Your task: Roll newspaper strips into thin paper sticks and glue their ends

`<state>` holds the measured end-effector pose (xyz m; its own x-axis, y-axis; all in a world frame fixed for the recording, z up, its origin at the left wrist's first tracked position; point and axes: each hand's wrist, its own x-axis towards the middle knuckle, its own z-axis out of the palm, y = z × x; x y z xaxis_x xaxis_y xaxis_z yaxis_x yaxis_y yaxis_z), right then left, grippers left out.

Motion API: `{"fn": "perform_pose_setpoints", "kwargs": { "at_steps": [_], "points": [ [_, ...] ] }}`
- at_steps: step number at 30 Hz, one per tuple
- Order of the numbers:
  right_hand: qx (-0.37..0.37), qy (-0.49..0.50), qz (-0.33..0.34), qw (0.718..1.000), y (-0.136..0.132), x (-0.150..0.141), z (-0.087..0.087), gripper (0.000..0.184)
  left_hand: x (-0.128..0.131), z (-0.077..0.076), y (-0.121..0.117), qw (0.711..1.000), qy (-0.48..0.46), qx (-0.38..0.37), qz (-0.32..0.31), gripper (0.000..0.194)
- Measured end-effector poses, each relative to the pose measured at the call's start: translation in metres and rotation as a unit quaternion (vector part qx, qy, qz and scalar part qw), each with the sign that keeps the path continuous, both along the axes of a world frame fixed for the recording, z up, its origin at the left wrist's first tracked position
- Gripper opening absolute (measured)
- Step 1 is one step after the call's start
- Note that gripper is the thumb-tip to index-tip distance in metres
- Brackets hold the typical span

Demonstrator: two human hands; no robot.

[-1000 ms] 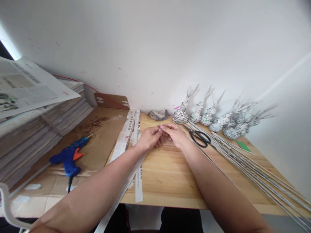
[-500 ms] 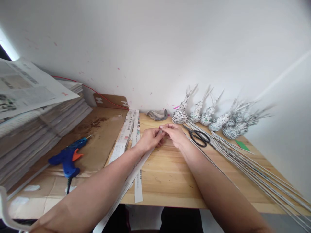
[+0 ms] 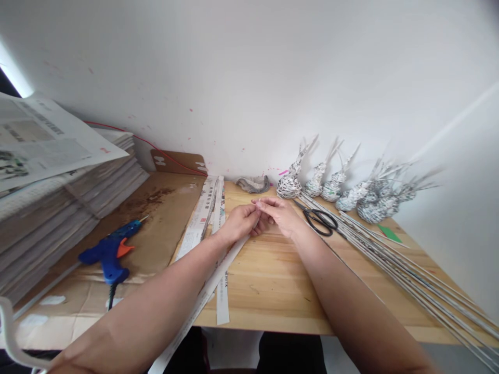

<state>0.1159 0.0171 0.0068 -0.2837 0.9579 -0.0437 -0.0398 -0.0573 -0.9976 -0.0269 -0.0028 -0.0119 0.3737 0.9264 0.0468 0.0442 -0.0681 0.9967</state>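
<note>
My left hand (image 3: 240, 221) and my right hand (image 3: 281, 215) meet fingertip to fingertip over the middle of the wooden table (image 3: 268, 285). Both pinch the far end of a long newspaper strip (image 3: 202, 298), which runs back toward me under my left forearm and past the table's front edge. The fingers of both hands are closed on that end. Black scissors (image 3: 322, 221) lie just right of my right hand.
A blue glue gun (image 3: 111, 252) rests on brown cardboard (image 3: 156, 208) at left, beside a tall newspaper stack (image 3: 50, 197). More strips (image 3: 206, 210) lie left of my hands. Woven paper figures (image 3: 339, 187) line the wall; long rolled paper tubes (image 3: 405, 275) cover the right side.
My fingers have shifted slightly on the strip's end; the strip under my left forearm lies a little differently. Nothing else has moved.
</note>
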Motion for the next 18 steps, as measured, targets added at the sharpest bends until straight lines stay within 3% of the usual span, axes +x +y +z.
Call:
{"fn": "perform_pose_setpoints", "kwargs": {
  "at_steps": [18],
  "points": [
    [-0.04, 0.051, -0.024, 0.998, 0.0043, 0.0009, -0.0025, 0.033, 0.0037, 0.0062, -0.0056, 1.0, 0.016, -0.002, -0.017, 0.033]
  ]
}}
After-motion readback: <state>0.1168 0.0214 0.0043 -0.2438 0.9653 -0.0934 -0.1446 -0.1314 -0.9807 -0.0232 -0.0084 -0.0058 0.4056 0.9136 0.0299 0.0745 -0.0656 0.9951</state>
